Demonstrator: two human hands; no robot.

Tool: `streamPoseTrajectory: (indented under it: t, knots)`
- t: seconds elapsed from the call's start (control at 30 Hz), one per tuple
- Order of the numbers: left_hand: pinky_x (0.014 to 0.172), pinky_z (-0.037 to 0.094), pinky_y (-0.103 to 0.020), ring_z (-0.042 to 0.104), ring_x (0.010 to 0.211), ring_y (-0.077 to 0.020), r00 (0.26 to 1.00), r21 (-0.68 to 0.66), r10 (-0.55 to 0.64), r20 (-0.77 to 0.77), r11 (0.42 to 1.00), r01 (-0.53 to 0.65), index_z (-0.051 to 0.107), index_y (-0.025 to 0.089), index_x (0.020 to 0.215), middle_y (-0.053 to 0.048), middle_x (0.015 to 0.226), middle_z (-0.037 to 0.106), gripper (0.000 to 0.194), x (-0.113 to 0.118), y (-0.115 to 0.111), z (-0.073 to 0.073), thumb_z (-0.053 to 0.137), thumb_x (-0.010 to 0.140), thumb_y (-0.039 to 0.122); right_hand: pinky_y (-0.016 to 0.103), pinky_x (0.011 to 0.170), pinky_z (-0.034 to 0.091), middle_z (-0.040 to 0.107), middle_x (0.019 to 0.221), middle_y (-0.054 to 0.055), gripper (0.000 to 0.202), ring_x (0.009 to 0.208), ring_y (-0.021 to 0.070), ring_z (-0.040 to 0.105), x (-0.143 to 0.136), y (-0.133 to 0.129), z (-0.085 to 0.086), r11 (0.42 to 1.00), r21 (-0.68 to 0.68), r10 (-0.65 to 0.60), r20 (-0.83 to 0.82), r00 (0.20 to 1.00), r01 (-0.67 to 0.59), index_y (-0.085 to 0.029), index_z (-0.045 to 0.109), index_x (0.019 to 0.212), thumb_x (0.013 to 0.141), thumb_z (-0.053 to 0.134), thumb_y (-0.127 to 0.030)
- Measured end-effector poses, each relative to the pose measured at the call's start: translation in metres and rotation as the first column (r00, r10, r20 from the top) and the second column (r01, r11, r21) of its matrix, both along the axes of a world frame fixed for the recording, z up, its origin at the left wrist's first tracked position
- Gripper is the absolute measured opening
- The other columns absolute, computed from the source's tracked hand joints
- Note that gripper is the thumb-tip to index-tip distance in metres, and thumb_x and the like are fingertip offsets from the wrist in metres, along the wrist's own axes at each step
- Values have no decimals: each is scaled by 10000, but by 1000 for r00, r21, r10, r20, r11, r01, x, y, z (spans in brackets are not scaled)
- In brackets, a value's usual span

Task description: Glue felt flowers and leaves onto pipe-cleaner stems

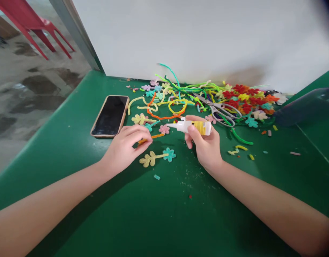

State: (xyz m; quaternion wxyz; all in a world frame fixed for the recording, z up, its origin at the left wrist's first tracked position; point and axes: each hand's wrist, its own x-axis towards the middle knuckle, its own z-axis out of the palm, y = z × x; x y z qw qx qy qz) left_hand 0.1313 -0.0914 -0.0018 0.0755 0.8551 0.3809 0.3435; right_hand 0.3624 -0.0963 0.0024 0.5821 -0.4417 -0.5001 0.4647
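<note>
My right hand (207, 142) is wrapped round a small white glue bottle (198, 127) with a yellow label, held nearly level. Its thin nozzle points left, just above a pink pipe-cleaner flower (164, 129). My left hand (129, 142) is closed in a pinch at an orange pipe-cleaner stem (158, 136), whose right end reaches toward the pink flower; the fingers hide part of it. Below lies a beige leafy stem (149, 159) with a turquoise flower (169, 154) at its tip. Behind my left fingers are a cream leaf piece (139, 119) and a teal one (149, 126).
A phone (110, 116) lies at the left. Scissors (220, 110) rest among loose pipe cleaners (177, 107) and a heap of coloured flowers (242, 97). A dark bottle (306, 107) is at the right. Scraps dot the green table (126, 217); a white wall (193, 39) stands behind.
</note>
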Motion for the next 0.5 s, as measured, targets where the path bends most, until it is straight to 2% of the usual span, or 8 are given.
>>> streamPoseTrajectory:
  t: [0.1,0.2,0.3,0.37,0.5]
  knots:
    - [784,465,-316,655,796,-141,999,164,-28,-38,986,34,587,202,825,3,868,679,98,2,-3,4,630,841,115,272,498,567,659,933,28,523,635,135,656,-3,-5,1,997,74,27,26,999,-29,-300,502,1288,806,676,-405]
    - [774,441,-335,657,718,-129,997,266,-46,-64,962,62,586,209,839,10,853,694,148,2,-7,6,649,816,77,340,664,638,612,1152,34,562,824,179,714,-6,-11,-3,971,214,99,51,994,-108,-371,393,1365,858,633,-328]
    - [782,422,-355,653,687,-129,995,332,-54,-80,940,78,598,219,859,10,847,706,168,0,-13,8,656,807,70,376,819,627,638,1135,22,481,895,184,718,-6,-17,-4,924,329,145,167,975,-194,-348,446,1315,876,616,-250]
    - [773,418,-356,659,700,-138,991,357,-84,-101,927,115,606,225,873,7,846,715,161,0,-18,11,648,814,81,370,882,603,670,1105,26,485,940,189,710,-4,-20,-3,883,388,158,284,946,-264,-316,489,1275,836,670,-219]
    - [750,418,-342,670,750,-144,973,366,-176,-150,904,221,616,228,901,6,875,731,125,2,-27,19,599,857,112,311,840,597,705,1055,28,562,919,170,703,-2,-21,-1,772,512,116,467,877,-375,-290,510,1243,750,756,-181]
